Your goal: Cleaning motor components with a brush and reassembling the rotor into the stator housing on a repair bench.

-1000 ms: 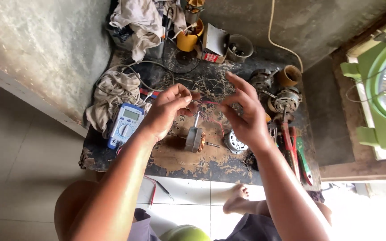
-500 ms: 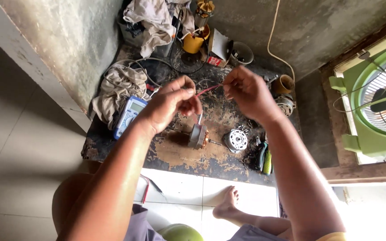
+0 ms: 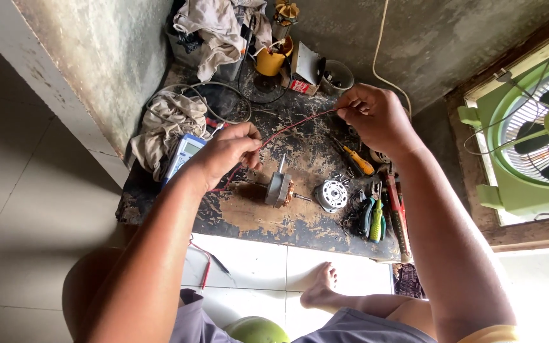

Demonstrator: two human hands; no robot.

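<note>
Near, bottom of frame: bare foot (image 3: 320, 287) on white floor tiles (image 3: 249, 267); a thin red lead (image 3: 206, 270) trails across them.

Left hand (image 3: 223, 154), centre left: fingers closed in a pinch on one end of a red wire (image 3: 287, 132). Right hand (image 3: 376, 115), upper centre: fingertips pinched shut on the other end. The wire runs taut between the two hands, above the counter (image 3: 255, 219), and a further length drops below the left hand toward the motor (image 3: 279, 188).

Beneath the hands: the small motor stands on its side, shaft pointing up the frame; a round finned part (image 3: 331, 194) lies just beside it on the right. Right of that, pliers (image 3: 372, 219) with green-yellow grips, a red-handled tool (image 3: 399, 213) and a yellow-handled screwdriver (image 3: 357, 162).

Left: blue multimeter (image 3: 182, 155), partly under the left wrist, against a rag (image 3: 166, 124).

Far, top: yellow cup (image 3: 271, 62), small box (image 3: 305, 68), grey pot (image 3: 337, 76), heaped cloth (image 3: 214, 28), white cord (image 3: 381, 44) on the wall.

Risk, as judged: a thin wire pulled this tight could snap or tear loose at the motor end; a slip could drag the motor over.

Surface: dark, scarred, paint flaked off in patches. Room: stained concrete wall (image 3: 96, 57) at left, green fan (image 3: 535, 127) at right in a wooden frame.
</note>
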